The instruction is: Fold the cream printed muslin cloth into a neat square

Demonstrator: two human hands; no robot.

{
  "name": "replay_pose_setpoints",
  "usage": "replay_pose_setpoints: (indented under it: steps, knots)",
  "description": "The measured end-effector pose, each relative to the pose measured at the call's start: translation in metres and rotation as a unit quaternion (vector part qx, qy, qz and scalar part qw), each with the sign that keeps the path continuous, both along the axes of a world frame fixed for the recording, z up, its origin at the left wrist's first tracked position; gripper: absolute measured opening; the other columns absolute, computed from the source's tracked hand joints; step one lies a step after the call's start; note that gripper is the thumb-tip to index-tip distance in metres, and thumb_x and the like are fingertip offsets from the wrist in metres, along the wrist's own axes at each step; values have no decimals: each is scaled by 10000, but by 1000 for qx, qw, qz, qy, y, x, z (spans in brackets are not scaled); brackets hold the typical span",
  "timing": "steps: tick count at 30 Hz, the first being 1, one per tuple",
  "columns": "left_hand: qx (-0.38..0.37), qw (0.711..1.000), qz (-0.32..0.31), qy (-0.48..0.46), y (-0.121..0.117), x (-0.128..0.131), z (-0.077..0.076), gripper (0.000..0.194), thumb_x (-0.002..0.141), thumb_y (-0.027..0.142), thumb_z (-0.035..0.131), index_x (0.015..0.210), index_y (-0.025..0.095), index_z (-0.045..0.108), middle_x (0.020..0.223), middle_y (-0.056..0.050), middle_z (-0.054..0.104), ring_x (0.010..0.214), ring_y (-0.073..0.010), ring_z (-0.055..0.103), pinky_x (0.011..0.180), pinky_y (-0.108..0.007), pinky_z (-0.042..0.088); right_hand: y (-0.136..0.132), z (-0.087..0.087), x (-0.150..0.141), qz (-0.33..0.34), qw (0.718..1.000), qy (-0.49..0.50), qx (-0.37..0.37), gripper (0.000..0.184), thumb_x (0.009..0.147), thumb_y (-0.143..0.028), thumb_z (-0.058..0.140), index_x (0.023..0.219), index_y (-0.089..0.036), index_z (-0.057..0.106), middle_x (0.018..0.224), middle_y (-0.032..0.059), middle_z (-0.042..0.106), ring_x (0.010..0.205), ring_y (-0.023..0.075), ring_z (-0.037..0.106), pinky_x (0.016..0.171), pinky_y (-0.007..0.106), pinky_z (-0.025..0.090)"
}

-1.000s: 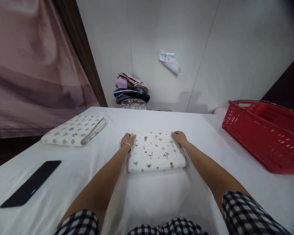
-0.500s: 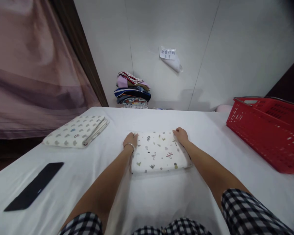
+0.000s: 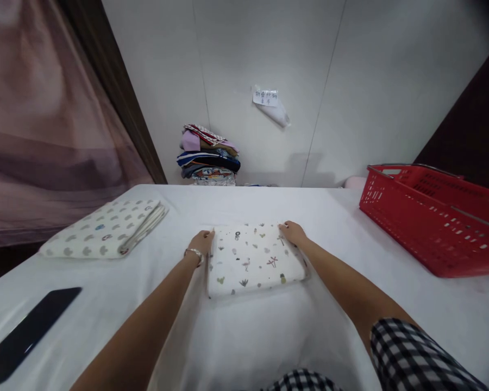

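A folded white cloth [image 3: 252, 258] printed with small flamingos, palm trees and plants lies flat in front of me on the white-covered table [image 3: 264, 342]. My left hand [image 3: 201, 243], with a bracelet at the wrist, pinches its far left corner. At the far right corner, my right hand [image 3: 293, 233] has its fingers closed on the edge. Left of my hands rests another folded cloth [image 3: 101, 231], cream with grey mouse-head shapes. Its thick layered fold faces right.
A red plastic basket [image 3: 415, 228] stands on the right of the table. Near the left edge lies a flat black slab [image 3: 32, 331]. Several folded garments are stacked [image 3: 209, 155] against the back wall, beneath a taped paper note [image 3: 265, 98]. A pink curtain [image 3: 44, 125] hangs at left.
My view has turned a little to the right, so everything appears shifted left. Both hands stay at the far corners of the printed cloth, which now looks slightly tilted.
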State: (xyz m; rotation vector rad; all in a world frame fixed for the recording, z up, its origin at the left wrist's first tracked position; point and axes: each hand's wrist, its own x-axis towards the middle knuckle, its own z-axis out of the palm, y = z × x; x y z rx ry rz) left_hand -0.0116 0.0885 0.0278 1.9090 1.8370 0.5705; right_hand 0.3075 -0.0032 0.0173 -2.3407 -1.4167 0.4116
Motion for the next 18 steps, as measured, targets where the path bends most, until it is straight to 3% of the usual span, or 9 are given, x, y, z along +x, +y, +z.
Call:
replay_pose_setpoints:
  steps: [7,11,13,18]
  knots:
    - [-83,990,-34,-108,-80,-33,-18,494,779,499,486,1154,178,501,1087,-88,619,880,-199,617,674,-263,476,-84,-1,0,6,998,53,-26,566,833,-528,409,1234,-140,505,1125,134,605,1014,247,561,809,306,424]
    - [-98,984,-32,-145,-122,-34,-17,572,754,489,536,1229,193,417,1127,-101,589,849,-187,619,636,-259,484,-126,-2,-7,-11,986,163,-27,615,809,-591,420,1279,-196,448,994,103,642,676,167,618,571,252,462]
    - [-89,983,-28,-159,-135,-30,-12,600,755,466,548,1255,182,377,1137,-108,577,859,-181,616,649,-257,484,-137,-2,-10,-13,977,210,-19,626,810,-583,429,1309,-207,397,894,79,649,532,124,578,484,229,443]
    - [-35,990,-26,-133,-146,-20,-10,577,731,357,611,1234,163,406,1090,-104,602,876,-185,605,795,-295,450,-144,-5,-15,-26,960,276,32,574,791,-484,510,1262,-168,422,726,28,607,485,117,547,427,219,440]
